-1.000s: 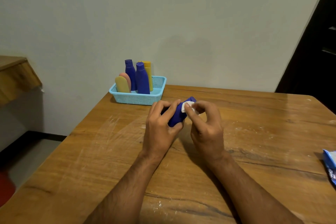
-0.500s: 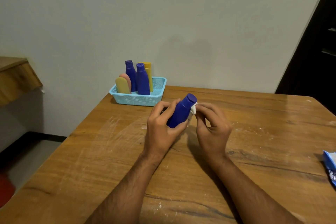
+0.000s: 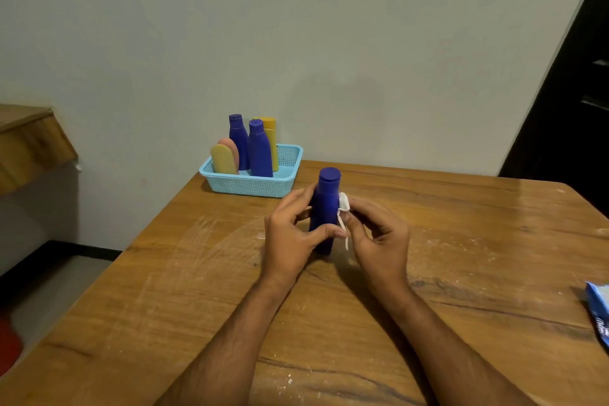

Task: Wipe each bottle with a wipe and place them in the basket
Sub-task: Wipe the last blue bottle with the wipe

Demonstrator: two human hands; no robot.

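1. The bottle (image 3: 324, 208) is dark blue plastic, with a round flat cap of the same blue and a body that narrows toward the neck; it stands nearly upright over the middle of the wooden surface (image 3: 461, 241), cap up.
2. The left hand (image 3: 291, 237) has its grip curled round the bottle, thumb across the near face low down, fingers behind it.
3. The right hand (image 3: 379, 237) pinches a small white wipe (image 3: 343, 208) against the bottle's right side; a thin strip of the wipe hangs down beside the bottle.
4. Whether the bottle's base touches the surface is hard to tell, as the hands cover it.
5. A pale blue mesh basket (image 3: 290, 158) sits at the far left corner of the surface, well apart from the hands.
6. In the basket stand two blue bottles (image 3: 260, 152), a yellow bottle (image 3: 272, 132), and two rounded flat ones, one yellow (image 3: 224, 160) and one pink (image 3: 230, 145).
7. A blue packet (image 3: 598, 310) lies at the right edge, cut off by the frame.
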